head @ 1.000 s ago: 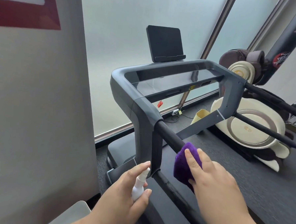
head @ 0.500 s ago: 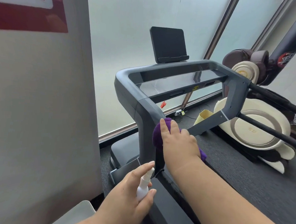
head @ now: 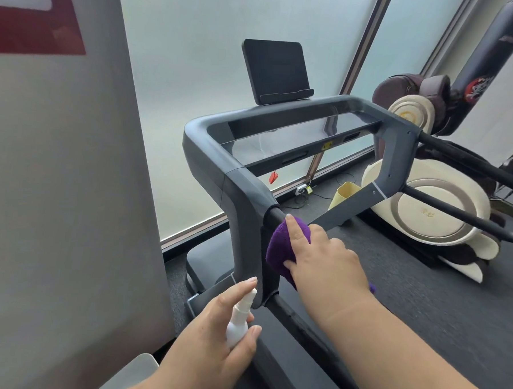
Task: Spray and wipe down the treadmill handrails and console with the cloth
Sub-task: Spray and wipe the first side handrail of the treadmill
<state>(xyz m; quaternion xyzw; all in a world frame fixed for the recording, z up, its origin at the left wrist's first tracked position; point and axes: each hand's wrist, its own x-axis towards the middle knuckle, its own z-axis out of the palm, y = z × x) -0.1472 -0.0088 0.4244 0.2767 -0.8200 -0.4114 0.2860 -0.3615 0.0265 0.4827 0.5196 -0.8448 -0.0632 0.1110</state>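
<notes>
**Cloth slides back along the near handrail**

Since half a second ago the right hand has drawn the purple cloth a little back from the grey upright, so a short stretch of black bar shows again just ahead of the fingertips.

The treadmill fills the view ahead of both hands; its console and dark screen lie well beyond the right hand and look untouched in this pass. An elliptical trainer stands well off to that hand's right.

The left handrail runs under the right hand, which lies flat and spread, index finger stretched forward, pressing the cloth around the bar, probably so the fabric wraps it and wipes top and side together.

The left hand, below and to the left of the right, is curled around the white spray bottle, index finger over the nozzle, likely kept aimed at the rail for the next spray.
</notes>
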